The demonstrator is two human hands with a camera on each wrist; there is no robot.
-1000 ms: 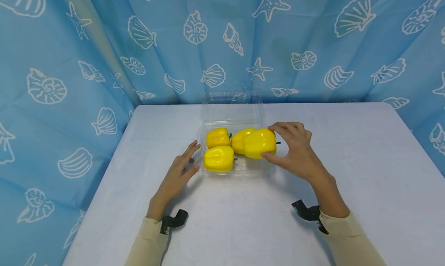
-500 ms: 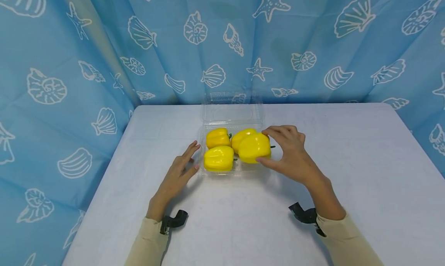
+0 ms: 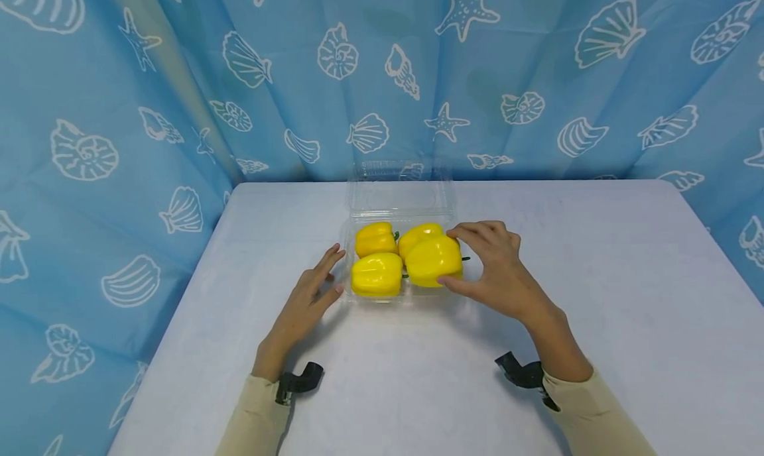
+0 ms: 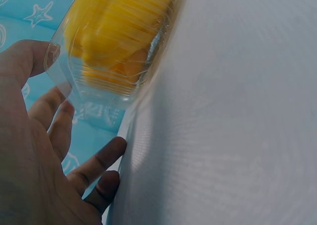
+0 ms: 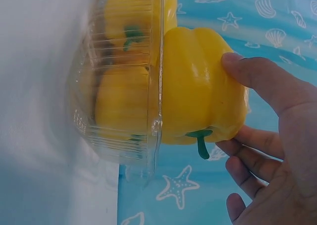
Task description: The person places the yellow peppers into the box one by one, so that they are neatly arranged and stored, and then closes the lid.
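Note:
My right hand (image 3: 498, 270) holds a yellow bell pepper (image 3: 434, 262) between thumb and fingers, over the front right of a clear plastic clamshell box (image 3: 382, 299). In the right wrist view that held bell pepper (image 5: 203, 86) rises above the box rim, its green stem toward the camera's lower side. Three more yellow bell peppers lie inside: one at front left (image 3: 376, 275), one at back left (image 3: 375, 239), one at back right (image 3: 420, 236), partly hidden. My left hand (image 3: 304, 297) is at the box's left side, fingers extended, thumb at the rim (image 4: 52, 56).
The box's clear lid (image 3: 400, 194) stands folded back at the table's far edge. A white cloth covers the table (image 3: 406, 390). Behind and to the left hangs a blue curtain (image 3: 382, 58) with shell prints. Each wrist wears a black camera mount (image 3: 301, 378).
My right hand has moved left and toward me with the bell pepper, lowering it beside the front left one. The left hand stays where it was.

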